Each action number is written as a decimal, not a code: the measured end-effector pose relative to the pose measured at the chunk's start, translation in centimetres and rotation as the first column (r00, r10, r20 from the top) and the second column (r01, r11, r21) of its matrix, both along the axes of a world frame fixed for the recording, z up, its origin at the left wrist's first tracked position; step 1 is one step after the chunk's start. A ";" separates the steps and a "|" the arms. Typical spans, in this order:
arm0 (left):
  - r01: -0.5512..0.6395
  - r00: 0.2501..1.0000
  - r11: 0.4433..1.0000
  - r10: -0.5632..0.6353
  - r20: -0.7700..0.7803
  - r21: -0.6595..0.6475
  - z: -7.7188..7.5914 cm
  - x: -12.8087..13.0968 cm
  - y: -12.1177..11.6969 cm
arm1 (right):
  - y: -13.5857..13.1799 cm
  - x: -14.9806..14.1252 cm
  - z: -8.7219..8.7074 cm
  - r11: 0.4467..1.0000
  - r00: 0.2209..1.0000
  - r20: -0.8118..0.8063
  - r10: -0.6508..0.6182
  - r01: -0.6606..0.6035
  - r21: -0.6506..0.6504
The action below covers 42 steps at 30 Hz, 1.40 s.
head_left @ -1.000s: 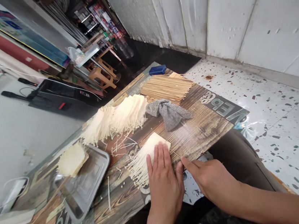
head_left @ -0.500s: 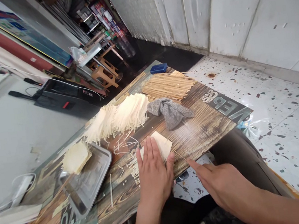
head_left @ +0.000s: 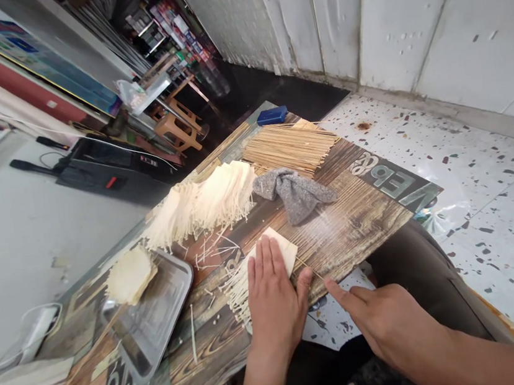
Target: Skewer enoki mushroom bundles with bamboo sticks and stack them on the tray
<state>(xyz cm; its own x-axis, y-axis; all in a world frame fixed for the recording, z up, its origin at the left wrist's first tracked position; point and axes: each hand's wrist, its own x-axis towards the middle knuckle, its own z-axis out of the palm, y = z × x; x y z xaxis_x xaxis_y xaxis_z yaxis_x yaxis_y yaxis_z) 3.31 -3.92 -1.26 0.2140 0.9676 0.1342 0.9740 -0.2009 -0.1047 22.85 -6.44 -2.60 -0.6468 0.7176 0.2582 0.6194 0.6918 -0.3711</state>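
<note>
My left hand [head_left: 274,300] lies flat, fingers stretched out, pressing on a pale sheet [head_left: 287,248] whose left edge is cut into thin strands [head_left: 235,286]. It rests on a wood-print table [head_left: 358,217]. My right hand [head_left: 385,320] is at the table's near edge. Its thumb and forefinger pinch the end of a thin bamboo skewer [head_left: 306,266] that runs under the sheet's near corner.
A grey cloth [head_left: 297,191] lies beyond the sheet. Behind it are a spread of bamboo skewers [head_left: 291,144] and a blue box [head_left: 272,115]. Shredded pale sheets [head_left: 202,202] are heaped at the left. A metal tray [head_left: 159,310] holds a small pale stack [head_left: 129,275].
My left hand slid up the sheet and then back a little. My right hand shifted slightly right along the table's edge with the skewer. The view moved a bit.
</note>
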 end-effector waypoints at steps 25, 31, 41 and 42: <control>0.030 0.999 1.000 -0.030 -0.025 -0.002 -0.1 -0.2 0.0 | 0.8 -1.3 0.1 0.999 0.999 -0.030 -0.029 0.029 0.026; 0.030 1.000 1.000 -0.030 -0.009 0.002 -0.2 -0.3 0.0 | 1.2 -1.5 0.4 0.999 0.999 0.027 -0.022 0.022 -0.024; 0.039 0.999 0.999 -0.039 0.025 0.015 -0.2 -0.2 0.0 | 1.7 -1.8 1.0 0.988 0.997 0.078 -0.012 0.024 -0.153; 0.037 0.999 0.999 -0.038 0.025 0.014 -0.2 -0.2 0.0 | 1.8 -1.9 1.1 0.981 0.997 0.077 -0.014 0.028 -0.191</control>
<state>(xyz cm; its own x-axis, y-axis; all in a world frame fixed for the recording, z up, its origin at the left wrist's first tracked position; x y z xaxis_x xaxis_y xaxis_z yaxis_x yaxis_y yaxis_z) 3.07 -3.96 -1.46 0.2466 0.9570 0.1526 0.9681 -0.2362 -0.0832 20.93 -4.67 -1.51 -0.6434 0.7627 0.0656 0.6640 0.5987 -0.4479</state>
